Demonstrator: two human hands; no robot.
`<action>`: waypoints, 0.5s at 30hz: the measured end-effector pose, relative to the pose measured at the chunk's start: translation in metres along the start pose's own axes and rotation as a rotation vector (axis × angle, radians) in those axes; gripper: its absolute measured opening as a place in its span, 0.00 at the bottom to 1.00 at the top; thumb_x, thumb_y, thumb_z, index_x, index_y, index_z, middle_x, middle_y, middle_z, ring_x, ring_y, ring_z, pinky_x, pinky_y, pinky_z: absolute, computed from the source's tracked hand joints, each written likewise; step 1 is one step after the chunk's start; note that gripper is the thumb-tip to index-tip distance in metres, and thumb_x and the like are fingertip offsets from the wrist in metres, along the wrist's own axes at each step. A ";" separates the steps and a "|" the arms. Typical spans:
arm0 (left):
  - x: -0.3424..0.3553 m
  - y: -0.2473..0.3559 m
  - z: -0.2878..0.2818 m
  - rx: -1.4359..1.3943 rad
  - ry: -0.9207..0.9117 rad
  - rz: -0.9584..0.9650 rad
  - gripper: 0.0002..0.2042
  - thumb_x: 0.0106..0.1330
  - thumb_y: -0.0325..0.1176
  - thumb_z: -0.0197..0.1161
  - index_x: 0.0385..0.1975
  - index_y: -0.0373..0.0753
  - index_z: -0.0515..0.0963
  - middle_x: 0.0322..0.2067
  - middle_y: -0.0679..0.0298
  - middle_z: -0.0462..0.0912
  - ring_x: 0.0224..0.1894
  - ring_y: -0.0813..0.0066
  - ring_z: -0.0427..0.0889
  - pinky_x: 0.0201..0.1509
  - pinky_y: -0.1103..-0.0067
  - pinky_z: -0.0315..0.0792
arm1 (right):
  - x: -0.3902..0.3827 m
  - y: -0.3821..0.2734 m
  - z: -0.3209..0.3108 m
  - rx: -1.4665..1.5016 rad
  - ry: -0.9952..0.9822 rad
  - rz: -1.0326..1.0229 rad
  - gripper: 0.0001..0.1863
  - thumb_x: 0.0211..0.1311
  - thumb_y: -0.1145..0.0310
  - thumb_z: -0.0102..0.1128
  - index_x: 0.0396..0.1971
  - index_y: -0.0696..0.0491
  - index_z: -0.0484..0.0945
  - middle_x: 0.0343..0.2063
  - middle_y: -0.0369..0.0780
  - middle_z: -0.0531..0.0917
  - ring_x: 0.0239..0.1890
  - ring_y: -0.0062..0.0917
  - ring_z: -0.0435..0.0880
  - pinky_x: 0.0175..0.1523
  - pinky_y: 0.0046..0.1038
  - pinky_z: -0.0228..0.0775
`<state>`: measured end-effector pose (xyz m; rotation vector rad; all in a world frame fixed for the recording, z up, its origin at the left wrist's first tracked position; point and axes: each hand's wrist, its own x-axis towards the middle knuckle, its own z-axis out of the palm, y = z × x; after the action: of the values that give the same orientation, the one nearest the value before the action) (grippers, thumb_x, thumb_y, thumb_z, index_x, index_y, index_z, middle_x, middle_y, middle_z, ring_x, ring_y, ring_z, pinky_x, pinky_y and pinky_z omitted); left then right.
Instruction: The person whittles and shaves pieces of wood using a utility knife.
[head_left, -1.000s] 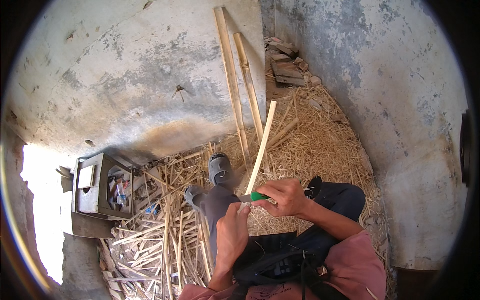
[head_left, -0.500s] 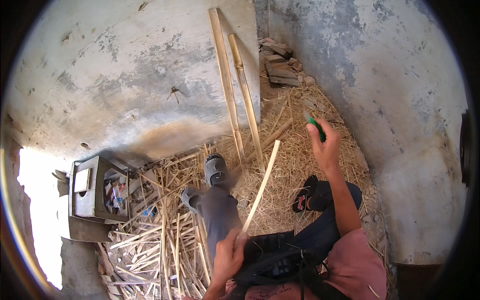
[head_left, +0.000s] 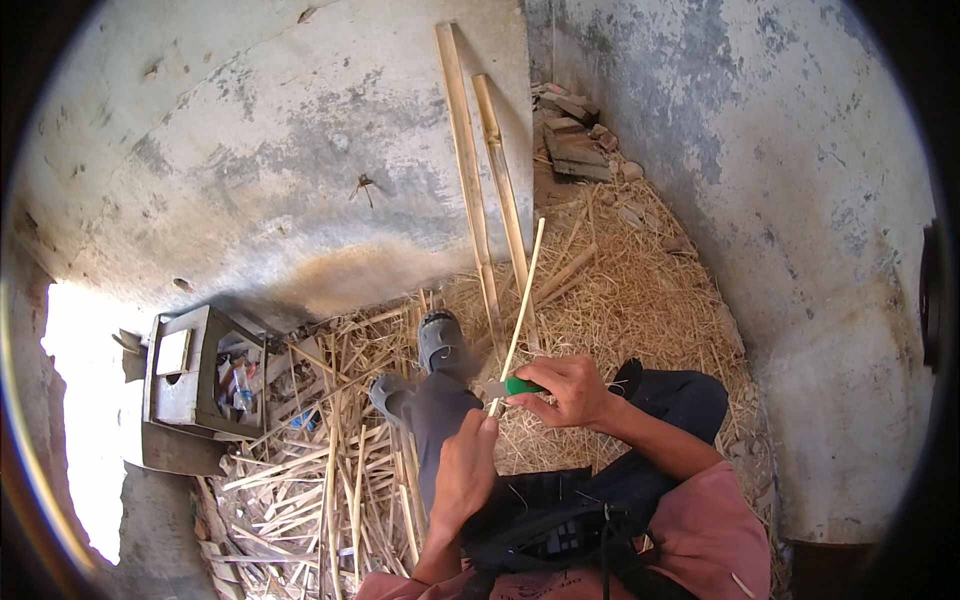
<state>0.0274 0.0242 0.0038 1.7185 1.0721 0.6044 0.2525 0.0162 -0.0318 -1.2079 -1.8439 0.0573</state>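
A thin pale bamboo strip [head_left: 524, 305] slants up and away from my left hand [head_left: 466, 468], whose fingers are closed round its near end. In my right hand [head_left: 573, 393] is a small knife with a green handle [head_left: 520, 386]. Its short blade lies against the strip, just beyond my left fingers. Both hands are close together above my lap.
Two long split bamboo pieces [head_left: 468, 165] lean on the wall. Cut strips [head_left: 290, 490] cover the floor at left, with shavings [head_left: 640, 290] ahead and right. A wooden box [head_left: 180, 375] stands at far left; bricks [head_left: 575, 150] are heaped in the back corner.
My right hand has come down and left with the knife, bringing its blade to the strip. The strip has turned more upright in my left hand, which has risen slightly.
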 end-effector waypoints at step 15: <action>0.001 0.002 0.014 0.340 0.063 0.016 0.09 0.85 0.36 0.48 0.42 0.37 0.68 0.25 0.40 0.80 0.33 0.31 0.81 0.36 0.46 0.68 | 0.000 -0.009 -0.004 -0.053 -0.021 0.009 0.16 0.65 0.53 0.75 0.38 0.50 0.86 0.27 0.35 0.88 0.23 0.31 0.88 0.26 0.32 0.77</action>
<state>0.0397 0.0185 -0.0002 2.0124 1.2624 0.5095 0.2485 0.0103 -0.0251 -1.2568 -1.8686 0.0269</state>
